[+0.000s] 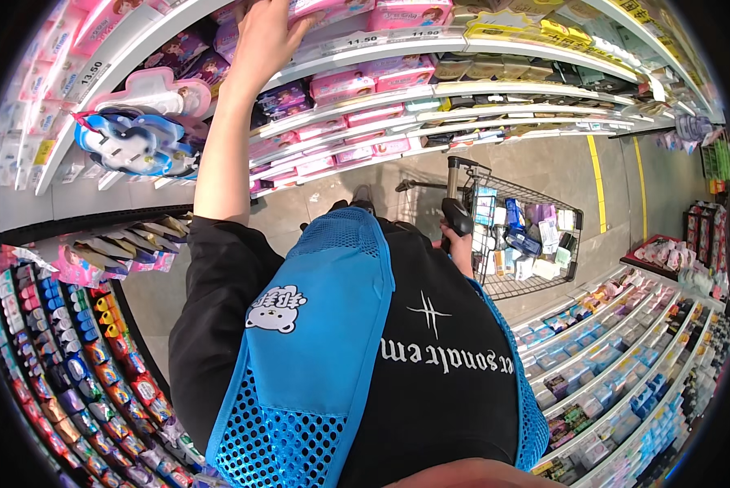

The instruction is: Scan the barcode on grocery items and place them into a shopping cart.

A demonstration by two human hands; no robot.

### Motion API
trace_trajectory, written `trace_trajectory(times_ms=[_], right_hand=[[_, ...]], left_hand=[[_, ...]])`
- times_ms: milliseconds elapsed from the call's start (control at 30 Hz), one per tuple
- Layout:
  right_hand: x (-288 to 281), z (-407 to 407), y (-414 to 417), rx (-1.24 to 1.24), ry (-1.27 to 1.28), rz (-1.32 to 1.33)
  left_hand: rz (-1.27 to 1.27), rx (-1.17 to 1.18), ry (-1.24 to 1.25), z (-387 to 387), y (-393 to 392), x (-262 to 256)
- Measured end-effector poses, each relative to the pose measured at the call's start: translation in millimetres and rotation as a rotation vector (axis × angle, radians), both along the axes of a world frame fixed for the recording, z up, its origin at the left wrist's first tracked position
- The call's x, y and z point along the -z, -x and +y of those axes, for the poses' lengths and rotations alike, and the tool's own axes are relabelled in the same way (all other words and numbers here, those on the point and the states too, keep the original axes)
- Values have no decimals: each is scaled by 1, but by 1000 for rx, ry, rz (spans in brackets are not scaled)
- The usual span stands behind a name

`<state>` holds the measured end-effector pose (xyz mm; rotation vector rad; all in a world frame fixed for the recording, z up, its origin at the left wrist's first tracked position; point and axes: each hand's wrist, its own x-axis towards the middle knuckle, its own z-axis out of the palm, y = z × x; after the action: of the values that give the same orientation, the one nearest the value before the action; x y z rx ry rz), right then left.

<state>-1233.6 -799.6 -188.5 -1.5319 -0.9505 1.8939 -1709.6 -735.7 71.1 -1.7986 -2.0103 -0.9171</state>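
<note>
My left hand (270, 36) reaches up to an upper shelf of packaged sanitary pads. Its fingertips run to the top edge of the picture beside a pink pack (334, 7), so whether they grip anything is hidden. Below and left of that forearm, a pink-edged sample pad (164, 91) and a blue-and-white display piece (139, 143) hang off the shelf front. Down at my right side, my right hand (459, 247) is closed on the black handle (456, 215) of a wire shopping cart (523, 287). Several boxes and packets (523, 238) lie inside the cart.
White shelf edges (365, 46) with price strips curve across in front of me. Bagged goods (127, 247) hang at the left, above shelves of bottles and pouches (78, 366). More stocked shelves (609, 366) stand behind right. Yellow lines (596, 183) cross the tiled floor beyond the cart.
</note>
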Motion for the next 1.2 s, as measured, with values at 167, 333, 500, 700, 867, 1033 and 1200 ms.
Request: trace_trajectory(times_ms=[167,333,500,700,867,1033,1200], right_hand=[[-2,0,0,-29,-20,-16],[-9,-1,3,15,-3,-4],[-3,1,-2,-28,3,1],[-1,3,-4,-31,56,-17],[8,2,-9,-33,63,2],[7,-1,-8,-37,69,6],[17,-3,-13,7,46,11]], left_hand=[[-45,45,-18,10,14,6],[-541,-23,285,4,3,-21],[2,-49,154,-2,16,-19],[132,-54,177,4,19,-4],[298,-93,202,8,9,10],[283,-96,261,8,-1,14],[218,-15,270,12,8,14]])
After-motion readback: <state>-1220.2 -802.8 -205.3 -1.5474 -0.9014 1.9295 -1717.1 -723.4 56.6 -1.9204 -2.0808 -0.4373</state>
